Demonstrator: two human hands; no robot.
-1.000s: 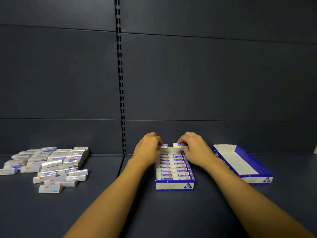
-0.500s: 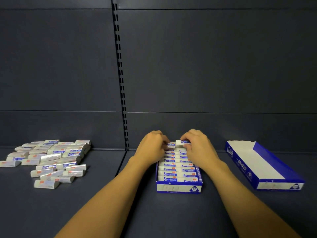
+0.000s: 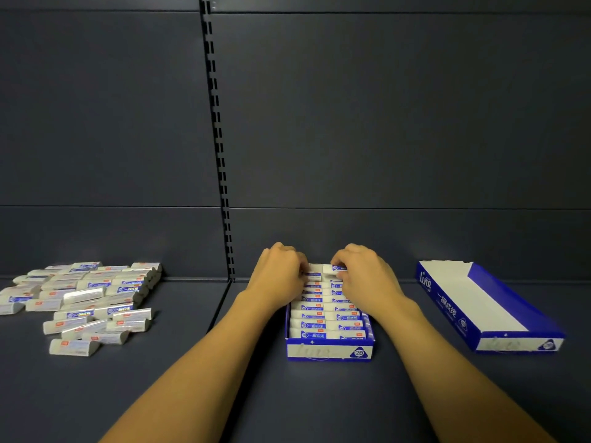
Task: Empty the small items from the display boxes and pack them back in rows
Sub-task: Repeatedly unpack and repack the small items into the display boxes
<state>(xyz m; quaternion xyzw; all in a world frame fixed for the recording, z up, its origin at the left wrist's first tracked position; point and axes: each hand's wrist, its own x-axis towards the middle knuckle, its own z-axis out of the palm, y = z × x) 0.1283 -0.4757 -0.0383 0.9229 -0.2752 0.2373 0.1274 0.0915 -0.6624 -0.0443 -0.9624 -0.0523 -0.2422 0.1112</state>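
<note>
A blue and white display box (image 3: 329, 351) stands on the dark shelf in front of me, packed with two rows of small wrapped erasers (image 3: 323, 324). Both hands are at its far end. My left hand (image 3: 278, 271) curls its fingers onto an eraser (image 3: 312, 276) in the left row. My right hand (image 3: 367, 276) pinches a white and blue eraser (image 3: 334, 268) at the top of the right row. The far end of the box is hidden behind my hands.
A second blue display box (image 3: 489, 310), empty with a white inside, lies at the right. A loose pile of several wrapped erasers (image 3: 86, 295) covers the shelf at the left. A slotted upright (image 3: 220, 148) runs up the dark back panel.
My hands have stayed at the far end of the box, working the last erasers down. The view has shifted slightly; the boxes appear nearer.
</note>
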